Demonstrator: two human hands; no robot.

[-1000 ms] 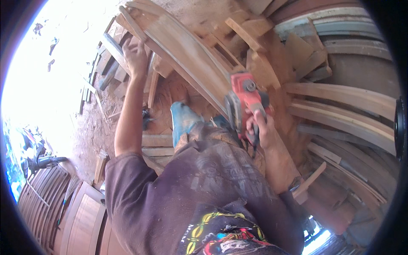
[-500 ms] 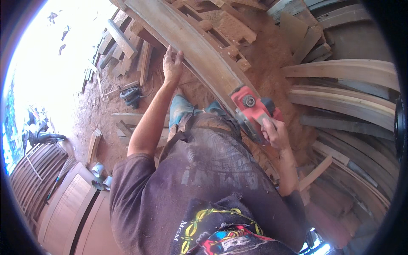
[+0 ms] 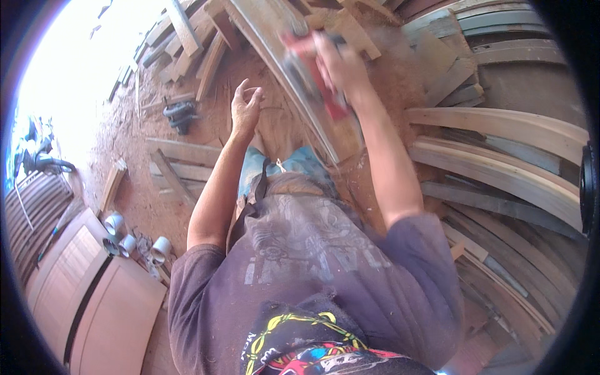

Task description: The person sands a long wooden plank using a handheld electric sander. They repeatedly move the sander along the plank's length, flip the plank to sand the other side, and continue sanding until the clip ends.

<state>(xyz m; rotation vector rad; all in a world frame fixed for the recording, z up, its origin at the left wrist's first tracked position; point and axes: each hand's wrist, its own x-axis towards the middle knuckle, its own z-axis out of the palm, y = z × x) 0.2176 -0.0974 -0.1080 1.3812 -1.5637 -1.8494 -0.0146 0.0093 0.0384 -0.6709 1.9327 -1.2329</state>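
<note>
In front of me a long wooden board [image 3: 265, 15] slants from the top of the view down toward my legs. My right hand [image 3: 340, 65] grips the handle of a red hand-held electric planer [image 3: 305, 50], which rests over the board's upper face; both are smeared by motion. My left hand [image 3: 246, 107] is off the board, held in the air to the left of its edge. Its fingers are apart and slightly bent, with nothing in them. The planer's underside is hidden.
A dark power tool [image 3: 180, 115] lies on the dusty floor at left, near loose wood offcuts [image 3: 178, 169]. Wooden panels [image 3: 119, 312] and white cylindrical pieces [image 3: 160, 249] are at lower left. Curved boards [image 3: 500, 125] are stacked along the right; more scraps [image 3: 212, 62] lie ahead.
My right hand has moved the planer forward along the board, away from my body. My left hand has come off the board's edge. The view has shifted somewhat.
</note>
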